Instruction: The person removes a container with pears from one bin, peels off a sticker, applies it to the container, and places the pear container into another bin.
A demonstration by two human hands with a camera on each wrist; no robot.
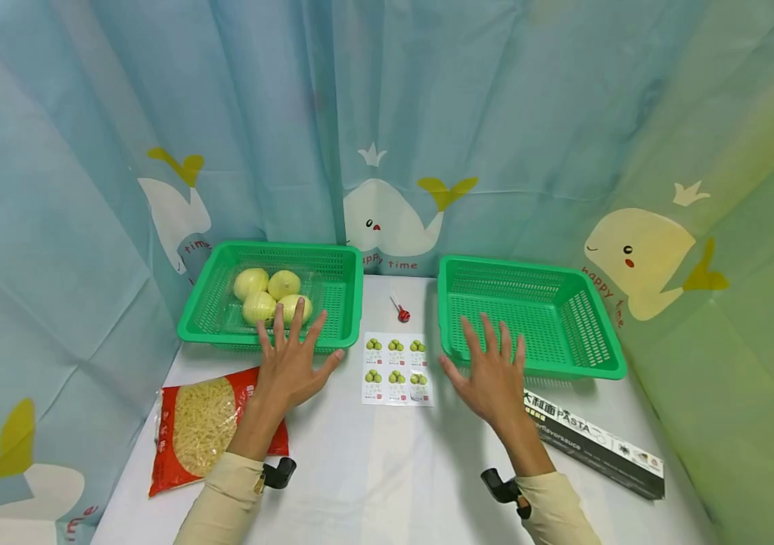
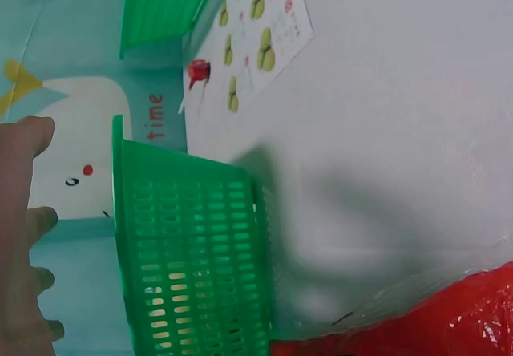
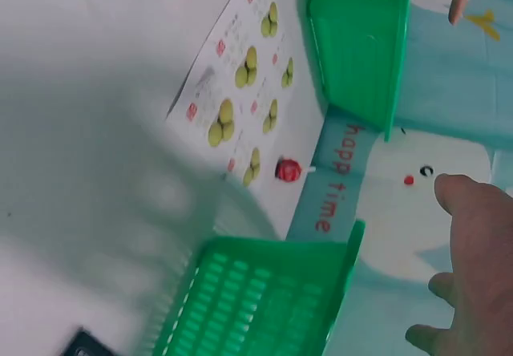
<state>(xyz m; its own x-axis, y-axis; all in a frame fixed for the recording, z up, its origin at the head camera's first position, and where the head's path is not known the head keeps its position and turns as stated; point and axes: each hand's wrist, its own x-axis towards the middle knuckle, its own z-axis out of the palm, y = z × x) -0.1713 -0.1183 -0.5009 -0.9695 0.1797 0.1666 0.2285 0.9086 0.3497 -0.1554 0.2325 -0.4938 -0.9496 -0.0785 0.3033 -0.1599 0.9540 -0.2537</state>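
With fingers spread, my left hand hovers by the front rim of the left green basket, holding nothing. Inside that basket sit several pale yellow-green round fruits in a clear plastic tray. My right hand, also spread and holding nothing, is over the front left edge of the right green basket. On the table between the hands lies a sheet of fruit stickers. A red lollipop lies just behind the sheet. In the left wrist view the left fingers are apart from the basket.
A red bag of pasta lies on the white table, partly under the left forearm. A long black-and-white pasta box lies right of the right forearm. Blue whale-print curtains enclose the back and sides.
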